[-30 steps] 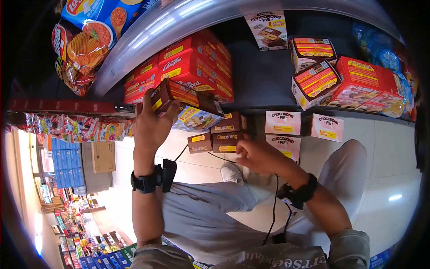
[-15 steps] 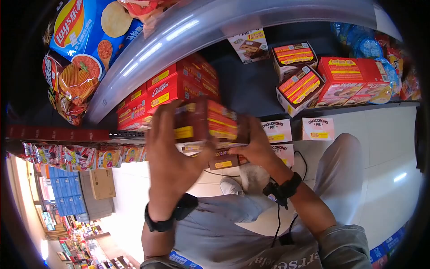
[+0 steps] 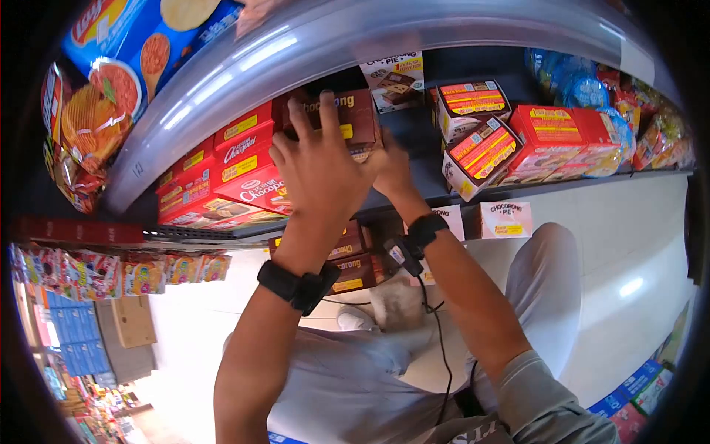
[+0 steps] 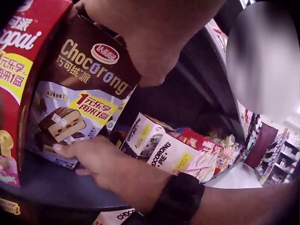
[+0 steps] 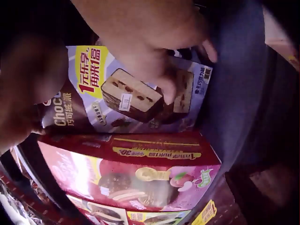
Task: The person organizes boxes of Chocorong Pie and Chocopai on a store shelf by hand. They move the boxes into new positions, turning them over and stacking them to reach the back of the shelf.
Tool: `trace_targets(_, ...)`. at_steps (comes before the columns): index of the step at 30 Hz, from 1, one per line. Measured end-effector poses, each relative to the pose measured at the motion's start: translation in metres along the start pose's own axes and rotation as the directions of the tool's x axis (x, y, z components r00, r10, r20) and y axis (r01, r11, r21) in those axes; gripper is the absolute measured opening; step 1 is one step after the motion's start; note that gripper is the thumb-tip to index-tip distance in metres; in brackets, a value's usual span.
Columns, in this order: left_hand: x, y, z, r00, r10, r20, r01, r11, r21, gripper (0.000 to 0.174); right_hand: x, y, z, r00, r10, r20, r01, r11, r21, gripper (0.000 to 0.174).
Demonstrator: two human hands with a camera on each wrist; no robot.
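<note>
A brown Chocorong box (image 3: 361, 111) (image 4: 77, 96) (image 5: 86, 110) stands on the dark shelf against the red Chocopai boxes (image 3: 244, 144) (image 5: 136, 173). My left hand (image 3: 322, 174) lies over its upper part with fingers spread, some tips on the brown face. In the left wrist view, my left hand (image 4: 157, 35) is across the top edge. My right hand (image 3: 392, 174) (image 4: 105, 161) touches the lower front of the box with extended fingers. Seen from the right wrist, my right hand (image 5: 145, 42) partly covers the printed front, with the left hand (image 5: 28, 89) at the other end.
White-and-brown boxes (image 3: 481, 155), red boxes (image 3: 551, 140) and blue packets (image 3: 588, 92) occupy the shelf's right side. A clear curved guard (image 3: 259, 55) crosses above. Brown boxes (image 3: 351, 274) and a pale pie box (image 3: 506, 220) stand below the shelf edge. A black cable hangs near my right wrist.
The brown box has moved from in front of the shelf onto it, beside the red stack. Both hands have moved up with it, and my right hand has joined at its lower part.
</note>
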State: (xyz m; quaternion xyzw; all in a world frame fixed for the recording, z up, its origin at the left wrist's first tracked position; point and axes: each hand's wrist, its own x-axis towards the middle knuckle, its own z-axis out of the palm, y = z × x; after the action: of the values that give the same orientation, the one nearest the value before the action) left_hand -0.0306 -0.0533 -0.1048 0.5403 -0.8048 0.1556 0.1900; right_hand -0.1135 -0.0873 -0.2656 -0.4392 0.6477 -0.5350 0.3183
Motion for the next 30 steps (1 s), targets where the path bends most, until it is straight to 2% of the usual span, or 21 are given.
trace_targets(3, 0.010, -0.002, 0.016, 0.999, -0.036, 0.012, 0.036, 0.999, 0.014, 0.083, 0.012, -0.001, 0.003, 0.994, -0.102, -0.044, 0.100, 0.994, -0.051, 0.064)
trace_targets(5, 0.012, -0.001, 0.023, 0.997, -0.057, 0.052, 0.055, 0.998, 0.032, 0.082, 0.017, -0.002, 0.003, 0.995, -0.097, -0.022, 0.096, 0.994, -0.058, 0.065)
trace_targets(8, 0.017, -0.008, 0.042, 0.999, -0.017, -0.045, 0.019, 0.999, 0.045, 0.078, 0.035, 0.004, 0.004, 0.998, -0.058, 0.021, 0.060, 0.994, -0.092, 0.066)
trace_targets(9, 0.018, -0.011, 0.045, 0.999, 0.019, -0.044, -0.013, 0.991, 0.135, 0.077, 0.043, 0.004, 0.004, 0.999, -0.042, 0.033, 0.045, 0.993, -0.105, 0.066)
trace_targets(12, 0.022, -0.020, 0.056, 0.997, 0.051, -0.066, -0.039, 0.983, 0.178, 0.079, 0.062, 0.003, 0.005, 0.993, 0.033, 0.115, 0.007, 0.944, -0.331, 0.067)
trace_targets(13, 0.021, -0.021, 0.057, 0.998, 0.048, -0.040, -0.041, 0.988, 0.151, 0.081, 0.067, 0.002, 0.009, 0.994, 0.039, 0.103, 0.003, 0.924, -0.382, 0.065)
trace_targets(16, 0.022, -0.021, 0.059, 0.993, -0.020, 0.118, 0.020, 1.000, 0.008, 0.087, 0.067, -0.004, 0.010, 0.990, 0.118, 0.073, -0.085, 0.932, -0.351, 0.062)
trace_targets(19, 0.024, -0.023, 0.064, 0.998, -0.002, 0.059, 0.011, 0.988, -0.151, 0.088, 0.066, -0.004, 0.012, 0.994, 0.104, 0.039, -0.082, 0.925, -0.372, 0.057)
trace_targets(22, 0.026, -0.019, 0.069, 0.998, -0.021, 0.058, 0.028, 0.992, -0.125, 0.090, 0.071, -0.001, 0.016, 0.992, 0.129, 0.016, -0.103, 0.857, -0.505, 0.050)
trace_targets(25, 0.031, -0.023, 0.075, 0.999, -0.017, 0.050, 0.023, 0.992, -0.122, 0.093, 0.071, 0.000, 0.020, 0.988, 0.154, 0.019, -0.121, 0.842, -0.526, 0.045)
trace_targets(28, 0.040, -0.024, 0.067, 0.979, -0.049, 0.199, 0.113, 0.938, -0.326, 0.095, 0.071, -0.004, 0.023, 0.987, 0.161, 0.014, -0.127, 0.826, -0.550, 0.042)
trace_targets(30, 0.042, -0.025, 0.072, 0.987, -0.042, 0.154, 0.088, 0.949, -0.303, 0.096, 0.065, -0.006, 0.025, 0.996, 0.092, 0.006, -0.072, 0.820, -0.568, 0.039)
